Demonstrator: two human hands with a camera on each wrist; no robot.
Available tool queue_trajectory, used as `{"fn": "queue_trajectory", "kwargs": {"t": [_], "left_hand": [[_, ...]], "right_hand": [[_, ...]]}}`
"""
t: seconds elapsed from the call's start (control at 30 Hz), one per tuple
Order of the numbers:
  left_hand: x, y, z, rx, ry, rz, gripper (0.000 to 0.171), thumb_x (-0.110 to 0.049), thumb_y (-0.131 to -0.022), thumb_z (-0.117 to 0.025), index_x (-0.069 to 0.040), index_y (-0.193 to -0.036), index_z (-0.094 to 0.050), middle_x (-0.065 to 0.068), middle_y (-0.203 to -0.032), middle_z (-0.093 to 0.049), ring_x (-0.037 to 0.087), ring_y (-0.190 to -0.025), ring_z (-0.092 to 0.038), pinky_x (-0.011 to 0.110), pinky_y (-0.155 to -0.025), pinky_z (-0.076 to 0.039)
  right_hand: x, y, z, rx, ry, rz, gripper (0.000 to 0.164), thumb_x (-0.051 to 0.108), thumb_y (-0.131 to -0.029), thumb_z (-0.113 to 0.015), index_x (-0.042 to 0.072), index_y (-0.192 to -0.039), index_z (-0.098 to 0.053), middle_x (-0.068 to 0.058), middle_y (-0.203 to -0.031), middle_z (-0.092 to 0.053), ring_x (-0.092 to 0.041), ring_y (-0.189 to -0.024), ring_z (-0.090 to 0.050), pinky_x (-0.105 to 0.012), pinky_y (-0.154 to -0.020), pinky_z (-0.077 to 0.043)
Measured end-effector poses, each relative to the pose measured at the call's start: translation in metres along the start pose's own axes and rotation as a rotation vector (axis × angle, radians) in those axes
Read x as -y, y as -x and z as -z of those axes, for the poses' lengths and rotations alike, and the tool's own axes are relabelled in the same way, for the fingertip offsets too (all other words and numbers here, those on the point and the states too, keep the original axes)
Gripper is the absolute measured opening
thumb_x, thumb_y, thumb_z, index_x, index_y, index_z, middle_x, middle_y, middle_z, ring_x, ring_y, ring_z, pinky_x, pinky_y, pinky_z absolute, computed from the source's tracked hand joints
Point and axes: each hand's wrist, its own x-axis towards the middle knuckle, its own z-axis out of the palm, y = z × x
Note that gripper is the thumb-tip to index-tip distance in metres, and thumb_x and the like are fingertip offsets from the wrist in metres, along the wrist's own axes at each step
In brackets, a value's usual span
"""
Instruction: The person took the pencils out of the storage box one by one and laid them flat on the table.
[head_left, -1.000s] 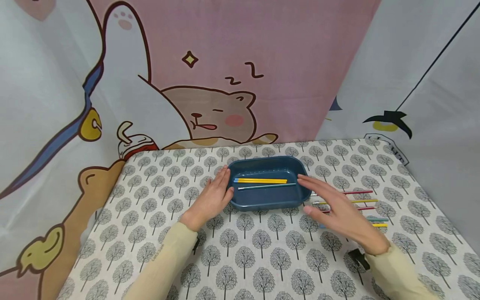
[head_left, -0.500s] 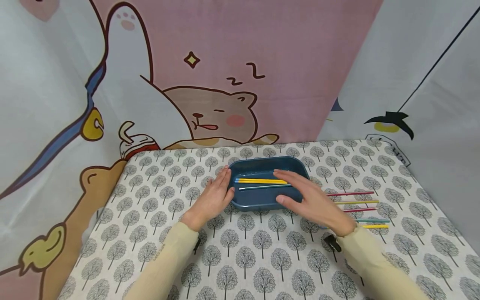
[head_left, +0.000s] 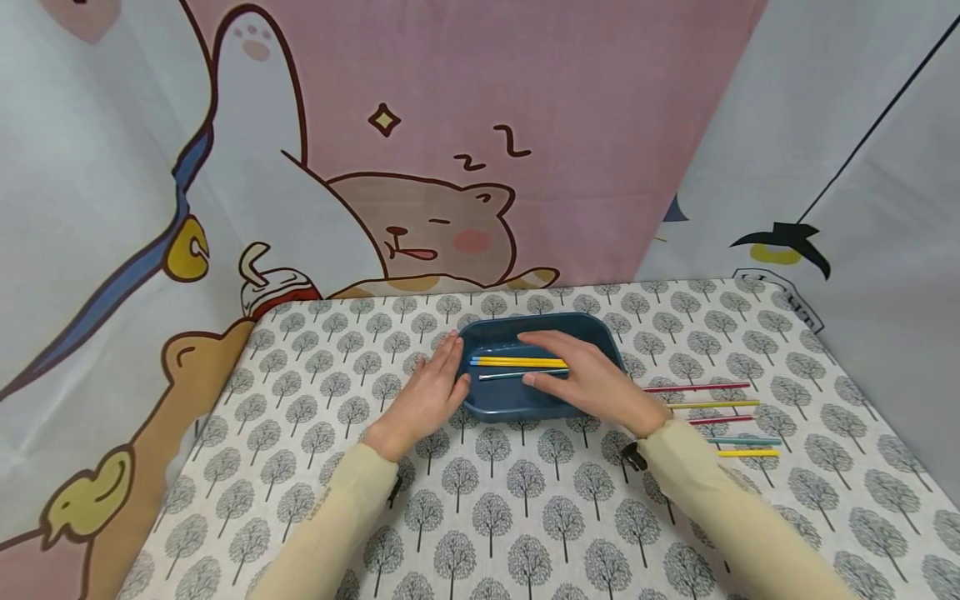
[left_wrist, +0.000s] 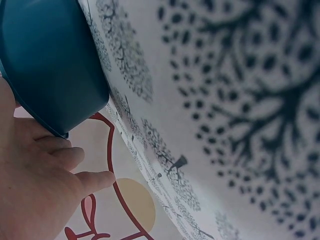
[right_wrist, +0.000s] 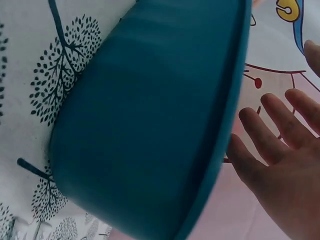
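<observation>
Head view | I count three sticks [head_left: 519, 363] in the far-centre blue tray [head_left: 510, 412]; five sticks [head_left: 716, 405] remain right, on the tablecloth [head_left: 491, 554] | left hand [head_left: 420, 402] straight-fingered at its left end; right hand [head_left: 592, 379] spread above; both apparently gripping nothing

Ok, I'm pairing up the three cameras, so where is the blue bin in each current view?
Head: blue bin just right of and below centre.
Left wrist: bin in the upper left corner, cut off by the frame.
Right wrist: bin fills the middle, cut off at top and bottom.
Shared landmark: the tree-print cloth.
</observation>
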Motion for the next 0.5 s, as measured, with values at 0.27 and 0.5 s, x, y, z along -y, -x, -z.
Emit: {"fn": "queue_trajectory", "kwargs": {"t": [0.27,0.5], "left_hand": [[0.000,0.000,0.000,-0.003,0.011,0.001,0.065,-0.032,-0.111,-0.043,0.002,-0.163,-0.022,0.015,-0.172,-0.012,0.034,-0.157,-0.021,0.063,-0.120,-0.025],[0.001,-0.001,-0.001,-0.004,0.011,0.004,0.064,-0.032,-0.111,-0.043,0.001,-0.163,-0.022,0.017,-0.172,-0.016,0.034,-0.157,-0.021,0.064,-0.120,-0.026]], "right_hand": [[-0.008,-0.018,-0.010,0.031,0.033,-0.020,0.059,0.041,-0.099,-0.070,0.014,-0.150,-0.056,-0.006,-0.151,-0.056,-0.027,-0.137,-0.054,-0.051,-0.111,-0.047],[-0.013,-0.029,-0.021,0.063,0.030,-0.044,0.056,0.035,-0.099,-0.073,0.012,-0.148,-0.058,-0.007,-0.149,-0.057,-0.027,-0.136,-0.055,-0.052,-0.111,-0.046]]}}
